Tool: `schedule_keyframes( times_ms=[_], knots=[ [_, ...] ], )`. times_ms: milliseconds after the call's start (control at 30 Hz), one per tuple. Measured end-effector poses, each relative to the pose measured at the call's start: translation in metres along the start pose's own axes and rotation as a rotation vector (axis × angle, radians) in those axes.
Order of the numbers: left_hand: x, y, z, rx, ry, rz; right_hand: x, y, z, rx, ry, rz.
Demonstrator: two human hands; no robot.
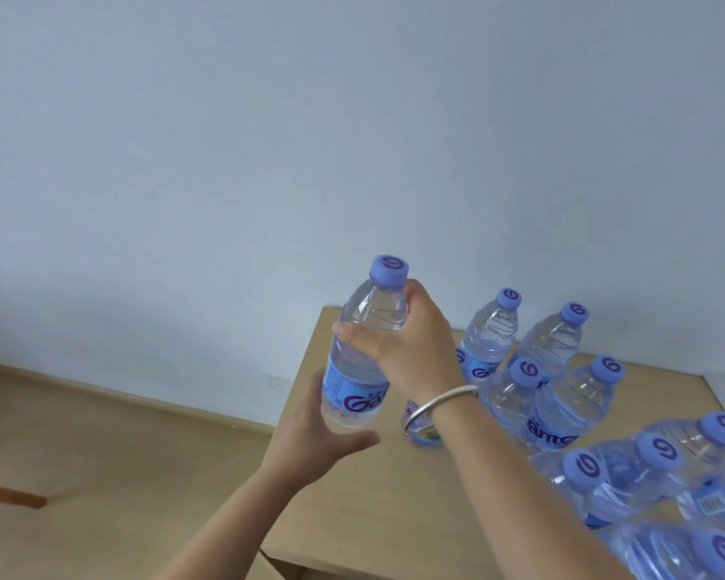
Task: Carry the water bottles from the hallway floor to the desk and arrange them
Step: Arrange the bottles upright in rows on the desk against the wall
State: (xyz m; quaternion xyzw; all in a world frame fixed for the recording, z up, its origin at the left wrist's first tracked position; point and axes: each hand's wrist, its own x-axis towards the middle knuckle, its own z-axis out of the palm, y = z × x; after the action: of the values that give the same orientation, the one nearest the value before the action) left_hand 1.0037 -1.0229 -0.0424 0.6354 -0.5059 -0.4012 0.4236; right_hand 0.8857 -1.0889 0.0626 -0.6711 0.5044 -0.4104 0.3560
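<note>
Your right hand [407,353] fingers curl round water bottle [363,349] shoulder; left hand [317,437] fingers spread, cupping base, probably touching. Bottle upright above bench [352,517] corner.

The held water bottle [363,349] is clear, glossy ribbed plastic with a matt lilac plastic cap [389,270] and a shiny blue film label. The desk [373,496] looks like smooth matt light wood laminate. The bangle [436,406] is polished silvery metal. The wall [310,140] is matt.
</note>
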Motion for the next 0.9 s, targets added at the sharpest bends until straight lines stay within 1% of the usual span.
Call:
schedule_keyframes(
  times_ms=[100, 200, 333, 367, 467, 533, 633, 767, 833, 900],
  knots=[
    [0.006, 0.029, -0.002, -0.179, 0.111, 0.097, 0.014, -0.031, -0.015, 0.006, 0.008, -0.036],
    [0.012, 0.056, -0.012, -0.303, 0.088, 0.158, 0.032, -0.056, -0.033, 0.015, -0.118, -0.069],
    [0.017, 0.087, -0.028, -0.412, -0.049, 0.235, 0.059, -0.082, -0.060, 0.044, -0.263, -0.154],
    [0.018, 0.094, -0.033, -0.421, -0.091, 0.250, 0.064, -0.088, -0.066, 0.084, -0.312, -0.171],
    [0.023, 0.112, -0.046, -0.410, -0.230, 0.290, 0.076, -0.104, -0.081, 0.254, -0.529, -0.247],
    [0.028, 0.123, -0.052, -0.398, -0.330, 0.307, 0.082, -0.111, -0.090, 0.324, -0.609, -0.265],
    [0.035, 0.132, -0.054, -0.412, -0.435, 0.303, 0.092, -0.117, -0.096, 0.316, -0.606, -0.269],
    [0.043, 0.138, -0.052, -0.420, -0.477, 0.263, 0.101, -0.122, -0.093, 0.327, -0.572, -0.301],
    [0.049, 0.140, -0.050, -0.340, -0.410, 0.275, 0.106, -0.117, -0.089, 0.309, -0.545, -0.280],
    [0.059, 0.139, -0.049, -0.201, -0.249, 0.297, 0.112, -0.109, -0.082, 0.284, -0.514, -0.251]
  ],
)
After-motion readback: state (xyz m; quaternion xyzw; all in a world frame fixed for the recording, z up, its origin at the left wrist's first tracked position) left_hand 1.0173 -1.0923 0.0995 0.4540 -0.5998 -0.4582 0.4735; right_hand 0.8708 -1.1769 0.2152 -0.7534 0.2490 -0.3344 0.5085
